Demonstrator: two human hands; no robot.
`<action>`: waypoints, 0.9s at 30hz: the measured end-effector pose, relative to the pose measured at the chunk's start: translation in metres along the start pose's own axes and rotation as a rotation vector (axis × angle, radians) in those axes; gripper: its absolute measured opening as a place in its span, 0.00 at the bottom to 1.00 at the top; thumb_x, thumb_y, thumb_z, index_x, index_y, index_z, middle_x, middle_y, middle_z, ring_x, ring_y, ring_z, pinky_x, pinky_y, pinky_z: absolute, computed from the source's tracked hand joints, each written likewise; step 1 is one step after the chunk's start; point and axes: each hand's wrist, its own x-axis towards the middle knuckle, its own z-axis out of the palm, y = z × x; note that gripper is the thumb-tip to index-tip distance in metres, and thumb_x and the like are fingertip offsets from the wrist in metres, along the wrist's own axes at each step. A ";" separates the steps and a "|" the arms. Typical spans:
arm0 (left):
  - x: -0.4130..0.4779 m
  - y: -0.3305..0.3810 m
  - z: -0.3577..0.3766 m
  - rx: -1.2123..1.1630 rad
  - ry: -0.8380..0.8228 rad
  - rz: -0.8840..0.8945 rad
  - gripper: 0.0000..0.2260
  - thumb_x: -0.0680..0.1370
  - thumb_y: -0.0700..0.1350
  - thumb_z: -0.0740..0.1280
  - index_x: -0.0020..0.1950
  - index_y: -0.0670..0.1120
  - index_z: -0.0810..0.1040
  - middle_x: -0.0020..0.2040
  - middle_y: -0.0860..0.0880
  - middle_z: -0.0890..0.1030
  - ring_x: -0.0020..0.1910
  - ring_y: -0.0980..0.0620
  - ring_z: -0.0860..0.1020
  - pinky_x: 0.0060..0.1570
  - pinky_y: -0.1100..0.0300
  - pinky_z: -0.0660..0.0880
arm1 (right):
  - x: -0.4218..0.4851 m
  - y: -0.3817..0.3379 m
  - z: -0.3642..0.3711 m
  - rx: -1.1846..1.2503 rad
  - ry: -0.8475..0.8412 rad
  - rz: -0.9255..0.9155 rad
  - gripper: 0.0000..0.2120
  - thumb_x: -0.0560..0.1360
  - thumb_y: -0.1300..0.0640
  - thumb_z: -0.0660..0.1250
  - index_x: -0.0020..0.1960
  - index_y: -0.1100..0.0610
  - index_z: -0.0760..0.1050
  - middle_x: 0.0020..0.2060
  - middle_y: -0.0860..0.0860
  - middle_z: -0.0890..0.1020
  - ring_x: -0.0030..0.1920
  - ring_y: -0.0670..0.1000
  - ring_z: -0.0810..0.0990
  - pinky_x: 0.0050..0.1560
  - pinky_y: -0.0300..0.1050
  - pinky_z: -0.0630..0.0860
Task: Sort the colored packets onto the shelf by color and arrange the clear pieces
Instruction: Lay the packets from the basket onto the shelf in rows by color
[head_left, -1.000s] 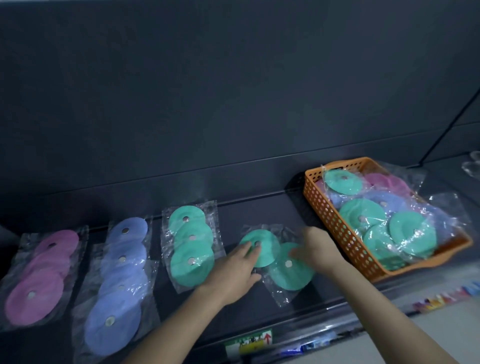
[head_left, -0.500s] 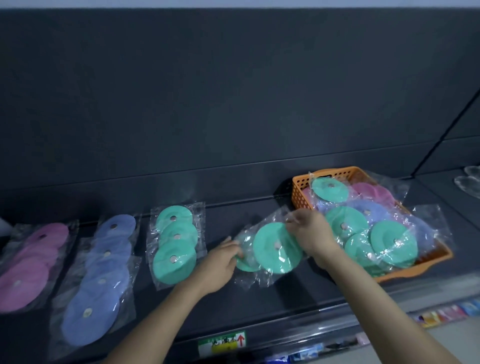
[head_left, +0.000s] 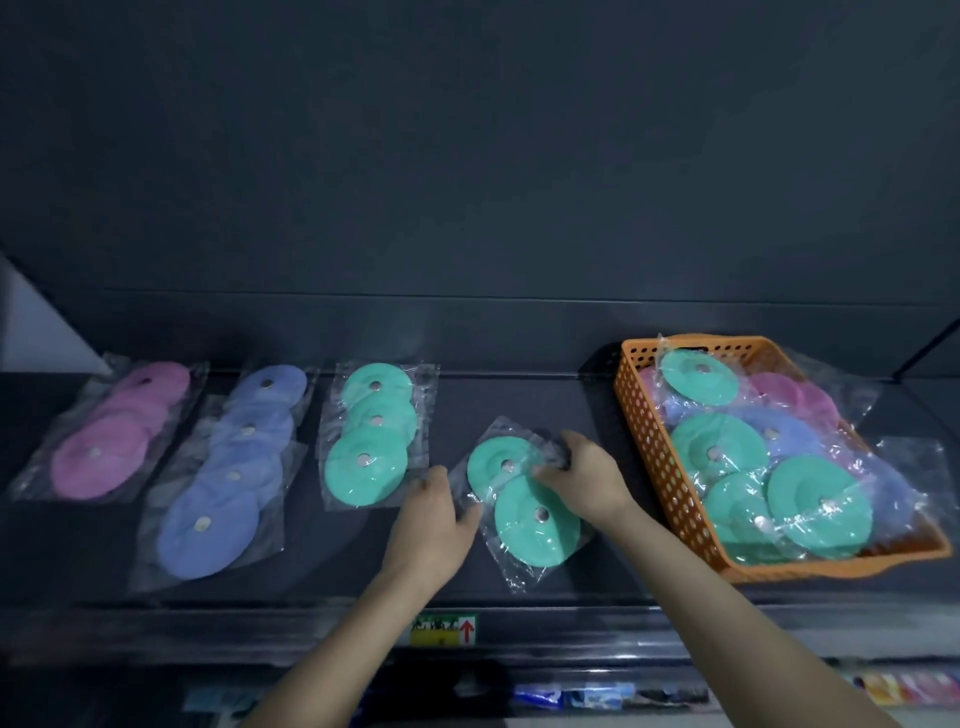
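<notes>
Both hands on two green packets, mid-shelf.
The left hand sits at their left edge, fingers curled and touching the wrapper; pinching or only nudging, I cannot tell. The right hand lies over the far one's right side, fingers bent down and pinching the clear wrapper. The green packets lie flat on the shelf, overlapping and angled, between the green row on the left and the basket on the right, apart from both. Further left come a blue row and a pink row, each overlapped front to back. The orange basket holds green, blue and pink packets, with wrappers spilling over its right rim.
</notes>
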 end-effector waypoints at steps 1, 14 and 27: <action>-0.002 0.000 0.000 -0.091 -0.009 -0.053 0.11 0.76 0.49 0.67 0.51 0.45 0.69 0.43 0.50 0.74 0.36 0.55 0.74 0.34 0.61 0.72 | 0.001 -0.001 0.000 0.028 -0.024 0.015 0.11 0.71 0.54 0.71 0.48 0.57 0.73 0.41 0.50 0.78 0.44 0.52 0.78 0.37 0.41 0.70; -0.012 0.008 -0.012 -0.518 -0.179 -0.267 0.27 0.74 0.46 0.69 0.70 0.47 0.62 0.49 0.58 0.75 0.46 0.63 0.74 0.42 0.67 0.70 | -0.028 0.002 0.002 0.512 0.067 0.149 0.05 0.74 0.65 0.66 0.40 0.63 0.71 0.39 0.59 0.82 0.40 0.57 0.81 0.45 0.57 0.79; 0.005 -0.044 -0.065 -0.631 0.076 -0.276 0.06 0.73 0.45 0.71 0.45 0.44 0.76 0.44 0.44 0.81 0.43 0.50 0.78 0.43 0.58 0.73 | -0.044 -0.062 0.051 0.777 -0.032 0.257 0.04 0.75 0.65 0.65 0.48 0.67 0.74 0.40 0.62 0.82 0.36 0.57 0.77 0.41 0.54 0.76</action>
